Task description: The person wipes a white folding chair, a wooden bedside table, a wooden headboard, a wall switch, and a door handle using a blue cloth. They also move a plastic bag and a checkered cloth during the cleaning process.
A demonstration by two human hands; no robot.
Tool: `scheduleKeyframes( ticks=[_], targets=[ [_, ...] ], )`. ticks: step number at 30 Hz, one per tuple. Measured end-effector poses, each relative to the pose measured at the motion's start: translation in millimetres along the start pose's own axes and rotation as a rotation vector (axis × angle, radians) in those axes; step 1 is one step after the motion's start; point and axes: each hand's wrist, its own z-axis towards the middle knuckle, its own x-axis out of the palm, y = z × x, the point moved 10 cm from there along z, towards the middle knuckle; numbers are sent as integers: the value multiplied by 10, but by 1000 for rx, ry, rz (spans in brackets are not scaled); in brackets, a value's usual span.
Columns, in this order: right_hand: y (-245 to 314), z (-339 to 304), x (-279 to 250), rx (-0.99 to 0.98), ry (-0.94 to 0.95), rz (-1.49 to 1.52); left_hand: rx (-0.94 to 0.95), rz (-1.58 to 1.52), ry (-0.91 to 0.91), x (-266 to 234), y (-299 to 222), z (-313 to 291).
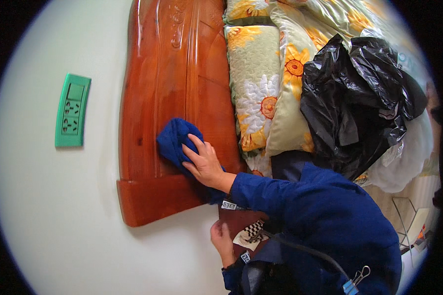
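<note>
My right hand (206, 162) presses a blue cloth (174, 140) against the reddish-brown wooden headboard (157, 83). Its fingers are bent over the cloth, which bunches ahead of them and trails down beside the wrist. Lower in the view, my left hand (222, 241) is at the edge of a dark red surface (238, 218), its fingers curled with nothing visible in them. Beside that hand lies a pale item with a black-and-white checked patch (253, 230). Both arms wear dark blue sleeves.
Flowered pillows (256, 88) lie against the headboard. A crumpled black plastic bag (354, 103) covers part of the bedding, with a whitish translucent bag (403, 162) beyond. A green socket panel (73, 110) is on the white wall. A dark cable (310, 250) runs across my jacket near a blue binder clip (350, 286).
</note>
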Motion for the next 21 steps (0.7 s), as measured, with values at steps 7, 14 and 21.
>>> scheduleKeyframes(
  ticks=[7,14,21],
  targets=[
    [-1279,-215,15,87,1,-271,526,175,-576,-768,-1551,140],
    [-2530,1802,-358,-217,-356,-715,1055,429,-1106,-1393,-2962,-274],
    [-3677,2147,-347,195,-31,-745,925,545,-860,-1254,-3308,231]
  ],
)
